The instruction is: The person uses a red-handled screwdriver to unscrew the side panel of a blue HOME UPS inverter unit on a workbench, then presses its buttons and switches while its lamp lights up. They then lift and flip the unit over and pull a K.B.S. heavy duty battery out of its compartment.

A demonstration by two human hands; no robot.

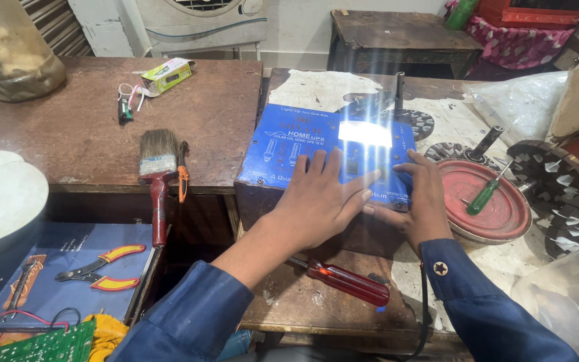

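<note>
A paintbrush (157,175) lies at the left on the desk (75,134). Right of it, your left hand (316,201) lies flat, fingers spread, on the blue front panel (296,151) of the power unit. Your right hand (418,201) presses the panel's right edge, fingers together. Beneath them lies a red-handled screwdriver (343,280); a green screwdriver (485,194) rests in the red dish (504,221).

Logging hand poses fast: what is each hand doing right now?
Left hand: open, flat on the blue panel, gripping nothing.
Right hand: fingers on the panel's right edge; a grip cannot be told.
</note>
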